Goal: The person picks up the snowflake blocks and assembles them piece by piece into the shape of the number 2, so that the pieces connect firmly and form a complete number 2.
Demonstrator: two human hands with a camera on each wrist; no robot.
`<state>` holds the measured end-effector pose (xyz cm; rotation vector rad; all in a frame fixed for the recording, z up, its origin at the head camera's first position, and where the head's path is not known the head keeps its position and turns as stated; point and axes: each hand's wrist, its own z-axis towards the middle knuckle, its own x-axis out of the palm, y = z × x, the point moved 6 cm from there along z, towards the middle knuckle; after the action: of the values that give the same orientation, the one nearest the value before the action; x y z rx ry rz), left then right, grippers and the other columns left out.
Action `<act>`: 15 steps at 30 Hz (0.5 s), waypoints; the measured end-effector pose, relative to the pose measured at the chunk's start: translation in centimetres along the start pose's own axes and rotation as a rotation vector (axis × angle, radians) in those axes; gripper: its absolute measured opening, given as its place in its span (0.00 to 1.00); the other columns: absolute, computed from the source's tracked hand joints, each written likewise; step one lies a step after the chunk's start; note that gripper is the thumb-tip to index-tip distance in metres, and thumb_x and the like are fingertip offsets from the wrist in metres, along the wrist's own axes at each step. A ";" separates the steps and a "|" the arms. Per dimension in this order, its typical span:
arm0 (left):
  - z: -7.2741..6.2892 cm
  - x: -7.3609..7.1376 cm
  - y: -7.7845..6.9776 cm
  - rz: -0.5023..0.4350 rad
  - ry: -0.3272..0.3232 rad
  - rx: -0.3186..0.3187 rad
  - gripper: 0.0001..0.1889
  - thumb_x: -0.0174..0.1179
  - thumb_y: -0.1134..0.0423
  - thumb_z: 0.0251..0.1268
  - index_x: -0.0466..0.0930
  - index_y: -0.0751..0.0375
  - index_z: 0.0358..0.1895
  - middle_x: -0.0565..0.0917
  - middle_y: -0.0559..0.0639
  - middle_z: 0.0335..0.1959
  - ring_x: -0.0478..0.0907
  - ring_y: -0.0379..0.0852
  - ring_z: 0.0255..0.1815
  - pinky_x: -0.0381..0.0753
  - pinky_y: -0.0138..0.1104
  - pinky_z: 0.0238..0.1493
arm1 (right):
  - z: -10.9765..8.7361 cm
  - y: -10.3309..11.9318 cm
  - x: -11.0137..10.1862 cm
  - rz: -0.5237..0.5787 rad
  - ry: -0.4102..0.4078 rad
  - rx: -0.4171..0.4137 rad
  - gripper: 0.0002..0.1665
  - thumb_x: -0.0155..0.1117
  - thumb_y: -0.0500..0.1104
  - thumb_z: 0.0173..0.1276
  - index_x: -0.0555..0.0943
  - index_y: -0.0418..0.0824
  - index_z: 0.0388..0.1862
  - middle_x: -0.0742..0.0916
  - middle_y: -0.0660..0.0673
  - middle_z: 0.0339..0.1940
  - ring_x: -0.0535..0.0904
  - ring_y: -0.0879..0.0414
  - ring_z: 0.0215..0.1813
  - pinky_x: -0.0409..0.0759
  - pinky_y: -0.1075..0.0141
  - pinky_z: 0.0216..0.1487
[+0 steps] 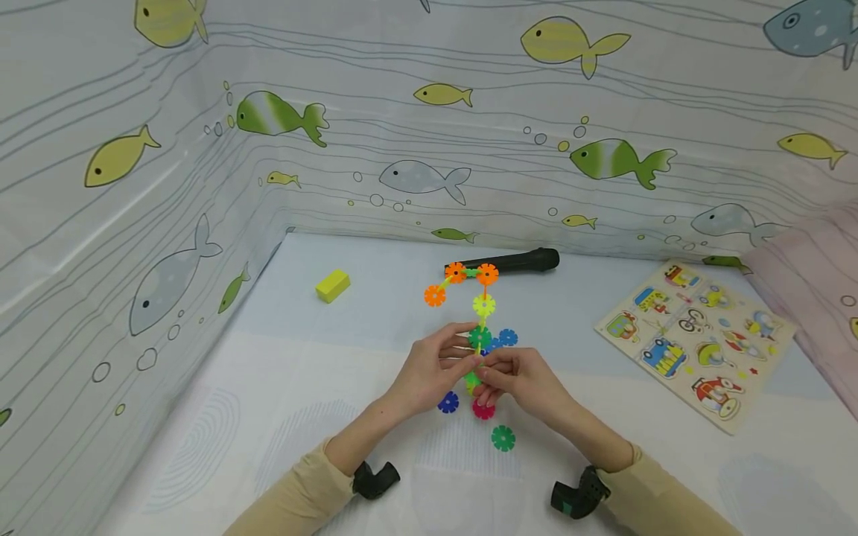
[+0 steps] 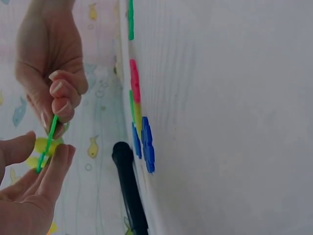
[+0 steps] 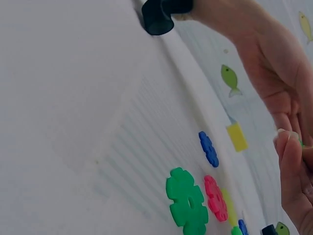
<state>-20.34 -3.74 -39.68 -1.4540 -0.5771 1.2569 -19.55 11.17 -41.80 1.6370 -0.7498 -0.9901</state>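
Observation:
A chain of notched plastic discs (image 1: 484, 304), in orange, yellow and green, rises between my hands above the table. My left hand (image 1: 424, 372) pinches its near end between thumb and fingers, around a yellow disc (image 2: 43, 145) in the left wrist view. With thumb and curled fingertips, my right hand (image 1: 529, 381) grips a green disc (image 2: 52, 128), seen edge-on there and touching the yellow one. Under and near the hands lie loose discs: a green one (image 1: 503, 438), a pink one (image 1: 484, 411), a dark blue one (image 1: 448, 403) and a lighter blue one (image 1: 508, 337).
A black microphone (image 1: 536, 260) lies behind the chain. A yellow block (image 1: 333, 286) sits at the back left. On the right is a wooden picture puzzle board (image 1: 697, 342). Fish-printed cloth (image 1: 375, 134) walls the table's back and left side.

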 end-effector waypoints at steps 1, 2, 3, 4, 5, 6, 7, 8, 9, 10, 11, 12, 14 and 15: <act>0.0 0.0 0.0 -0.002 -0.003 0.000 0.25 0.62 0.61 0.71 0.71 0.58 0.69 0.85 0.57 0.53 0.85 0.51 0.53 0.85 0.37 0.53 | 0.0 0.0 0.0 0.011 -0.006 0.002 0.15 0.62 0.41 0.74 0.81 0.29 0.50 0.90 0.37 0.33 0.88 0.47 0.33 0.88 0.60 0.41; 0.0 0.0 0.0 -0.006 -0.006 0.000 0.25 0.62 0.62 0.71 0.71 0.58 0.69 0.85 0.58 0.53 0.85 0.51 0.53 0.85 0.37 0.53 | 0.0 0.0 0.0 0.020 -0.014 0.003 0.15 0.62 0.41 0.74 0.81 0.29 0.50 0.90 0.37 0.33 0.88 0.47 0.33 0.88 0.60 0.41; 0.0 0.0 0.0 -0.013 -0.008 -0.001 0.25 0.62 0.62 0.71 0.71 0.58 0.69 0.85 0.58 0.53 0.86 0.51 0.53 0.85 0.37 0.53 | -0.1 0.0 0.1 0.029 -0.022 0.004 0.15 0.62 0.40 0.74 0.81 0.29 0.50 0.90 0.37 0.33 0.88 0.47 0.33 0.88 0.60 0.41; 0.0 -0.1 0.0 -0.020 -0.011 -0.002 0.25 0.63 0.62 0.70 0.71 0.58 0.69 0.85 0.58 0.53 0.86 0.52 0.53 0.85 0.37 0.52 | -0.1 0.0 0.1 0.034 -0.031 0.005 0.15 0.62 0.40 0.74 0.81 0.28 0.50 0.90 0.37 0.33 0.88 0.47 0.33 0.88 0.60 0.40; 0.0 -0.1 0.0 -0.027 -0.014 -0.004 0.25 0.63 0.62 0.70 0.71 0.59 0.68 0.85 0.58 0.53 0.86 0.52 0.53 0.85 0.37 0.52 | -0.1 -0.1 0.1 0.039 -0.039 0.006 0.15 0.62 0.40 0.74 0.81 0.28 0.50 0.90 0.37 0.33 0.88 0.47 0.33 0.88 0.61 0.40; 0.0 -0.1 0.1 -0.034 -0.017 -0.005 0.25 0.63 0.62 0.70 0.72 0.59 0.68 0.86 0.59 0.52 0.86 0.52 0.53 0.85 0.37 0.52 | -0.1 -0.1 0.1 0.038 -0.048 0.004 0.15 0.62 0.40 0.74 0.81 0.28 0.50 0.90 0.37 0.33 0.88 0.47 0.32 0.88 0.61 0.40; 0.0 -0.1 0.1 -0.040 -0.019 -0.004 0.25 0.63 0.62 0.70 0.72 0.59 0.68 0.86 0.59 0.52 0.86 0.53 0.53 0.85 0.37 0.52 | -0.1 -0.1 0.2 0.038 -0.055 0.004 0.15 0.62 0.40 0.74 0.81 0.28 0.50 0.90 0.38 0.33 0.88 0.48 0.32 0.88 0.61 0.40; 0.0 -0.1 0.1 -0.045 -0.023 -0.005 0.25 0.63 0.62 0.70 0.72 0.59 0.68 0.86 0.59 0.52 0.86 0.53 0.53 0.85 0.37 0.52 | -0.1 -0.1 0.2 0.036 -0.066 0.007 0.15 0.62 0.40 0.74 0.82 0.29 0.50 0.90 0.38 0.33 0.88 0.49 0.32 0.88 0.62 0.40; -0.1 -0.2 0.1 -0.048 -0.025 -0.006 0.25 0.63 0.62 0.69 0.72 0.59 0.68 0.85 0.60 0.52 0.86 0.53 0.53 0.85 0.37 0.52 | -0.1 -0.2 0.2 0.034 -0.072 0.008 0.15 0.62 0.40 0.74 0.82 0.30 0.50 0.90 0.39 0.33 0.88 0.49 0.32 0.88 0.62 0.40; -0.1 -0.2 0.0 -0.049 -0.027 -0.009 0.25 0.63 0.62 0.69 0.72 0.59 0.67 0.85 0.60 0.53 0.86 0.53 0.53 0.85 0.37 0.51 | -0.1 -0.2 0.2 0.033 -0.078 0.010 0.14 0.62 0.41 0.74 0.82 0.30 0.50 0.90 0.39 0.32 0.88 0.50 0.32 0.88 0.62 0.40; -0.1 -0.2 0.0 -0.052 -0.028 -0.013 0.25 0.64 0.62 0.69 0.72 0.59 0.67 0.85 0.60 0.53 0.86 0.54 0.53 0.85 0.37 0.51 | -0.1 -0.2 0.2 0.031 -0.082 0.009 0.14 0.62 0.41 0.74 0.82 0.30 0.50 0.90 0.40 0.32 0.88 0.50 0.32 0.88 0.62 0.40; -0.1 -0.2 0.0 -0.056 -0.027 -0.017 0.24 0.63 0.63 0.69 0.72 0.59 0.67 0.85 0.60 0.53 0.86 0.54 0.53 0.86 0.38 0.50 | -0.2 -0.2 0.2 0.027 -0.086 0.007 0.14 0.62 0.41 0.74 0.82 0.31 0.50 0.90 0.40 0.32 0.88 0.50 0.31 0.88 0.63 0.40; -0.1 -0.2 0.0 -0.062 -0.027 -0.025 0.24 0.63 0.63 0.69 0.73 0.59 0.67 0.85 0.60 0.53 0.86 0.55 0.53 0.86 0.38 0.49 | -0.2 -0.2 0.2 0.029 -0.093 0.005 0.14 0.62 0.42 0.74 0.83 0.31 0.49 0.90 0.40 0.31 0.87 0.50 0.31 0.88 0.63 0.39; -0.1 -0.3 0.0 -0.064 -0.028 -0.026 0.24 0.63 0.63 0.70 0.73 0.59 0.67 0.85 0.61 0.54 0.86 0.55 0.53 0.86 0.38 0.48 | -0.2 -0.2 0.2 0.030 -0.094 0.000 0.15 0.62 0.42 0.74 0.83 0.31 0.49 0.90 0.40 0.31 0.87 0.50 0.30 0.87 0.63 0.39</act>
<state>-20.32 -4.00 -39.59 -1.4308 -0.6562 1.2255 -19.29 11.15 -42.02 1.5836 -0.8351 -1.0512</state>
